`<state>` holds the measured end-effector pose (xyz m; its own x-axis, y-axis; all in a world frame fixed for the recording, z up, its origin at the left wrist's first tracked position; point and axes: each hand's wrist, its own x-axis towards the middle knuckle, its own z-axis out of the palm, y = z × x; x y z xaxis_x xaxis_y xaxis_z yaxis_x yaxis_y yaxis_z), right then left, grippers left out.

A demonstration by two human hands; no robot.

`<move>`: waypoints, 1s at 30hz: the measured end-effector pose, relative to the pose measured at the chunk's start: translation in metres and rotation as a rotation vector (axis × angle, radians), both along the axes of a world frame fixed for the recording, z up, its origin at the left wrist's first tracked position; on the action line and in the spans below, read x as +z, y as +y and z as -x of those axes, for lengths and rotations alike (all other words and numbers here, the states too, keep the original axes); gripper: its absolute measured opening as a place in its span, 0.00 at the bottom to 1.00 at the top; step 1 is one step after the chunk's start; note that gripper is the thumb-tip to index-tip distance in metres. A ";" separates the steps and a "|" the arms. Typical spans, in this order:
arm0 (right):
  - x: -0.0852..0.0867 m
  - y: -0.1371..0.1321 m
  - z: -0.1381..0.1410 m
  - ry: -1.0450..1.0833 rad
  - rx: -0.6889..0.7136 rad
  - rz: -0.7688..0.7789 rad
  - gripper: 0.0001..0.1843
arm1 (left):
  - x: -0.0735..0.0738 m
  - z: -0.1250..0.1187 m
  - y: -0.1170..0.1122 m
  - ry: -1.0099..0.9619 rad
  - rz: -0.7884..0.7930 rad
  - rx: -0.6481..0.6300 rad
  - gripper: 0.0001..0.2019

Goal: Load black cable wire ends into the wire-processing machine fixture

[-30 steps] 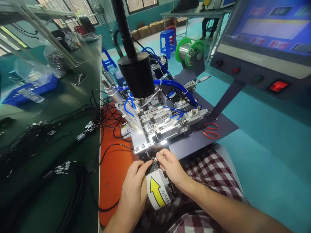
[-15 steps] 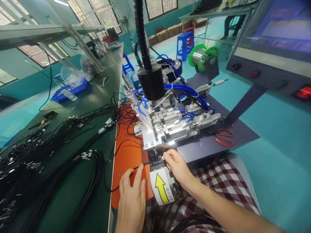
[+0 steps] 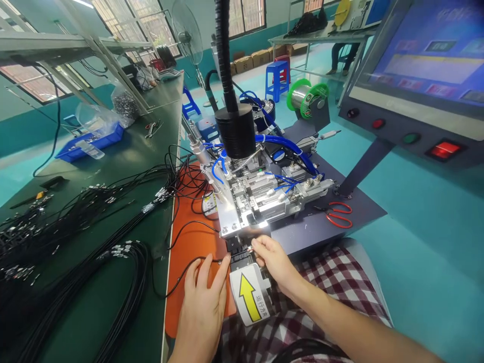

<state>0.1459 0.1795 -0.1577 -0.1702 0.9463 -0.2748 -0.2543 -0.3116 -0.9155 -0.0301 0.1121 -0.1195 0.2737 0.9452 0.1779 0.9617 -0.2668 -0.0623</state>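
Observation:
My right hand point(image 3: 270, 254) pinches the small metal connector point(image 3: 250, 248) at the end of a black cable point(image 3: 188, 265). Beneath the fingertips lies the dark slotted track point(image 3: 241, 258) of a metal assembly machine point(image 3: 264, 194), and the cable's end runs across it. My left hand point(image 3: 204, 295) rests with its fingers spread on the orange board point(image 3: 181, 302). Its foremost fingertip touches the cable beside the track. Closer to my lap, a white label with a yellow arrow point(image 3: 249, 300) covers the near end of the track.
On the left, bundles of black cables point(image 3: 141, 282) lie on the green bench point(image 3: 86, 307). Red-handled scissors point(image 3: 339, 216) lie on the machine's grey base. A black cylinder point(image 3: 235, 132) hangs over the machine, and a control screen point(image 3: 431, 60) stands at right.
My left fingertips have moved up to the track's edge along the cable. The right hand keeps its pinch on the connector over the track. The camera view has shifted slightly.

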 end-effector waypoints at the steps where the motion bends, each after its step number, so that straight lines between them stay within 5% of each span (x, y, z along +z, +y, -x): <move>1: 0.000 0.000 -0.001 -0.017 0.002 -0.006 0.23 | 0.000 0.000 0.000 0.006 -0.013 -0.004 0.23; 11: -0.003 -0.005 0.000 -0.300 -0.093 -0.206 0.15 | -0.013 0.005 0.000 -0.028 -0.004 0.010 0.22; 16: -0.016 -0.003 -0.007 -0.342 -0.128 -0.221 0.16 | -0.008 -0.001 0.001 -0.138 -0.019 0.017 0.22; 24: -0.048 -0.015 -0.061 -0.362 -0.145 -0.187 0.22 | -0.003 0.005 0.001 -0.290 -0.048 -0.064 0.22; 30: -0.053 -0.034 -0.096 -0.381 -0.118 -0.125 0.25 | -0.005 0.021 0.009 -0.354 -0.004 -0.117 0.16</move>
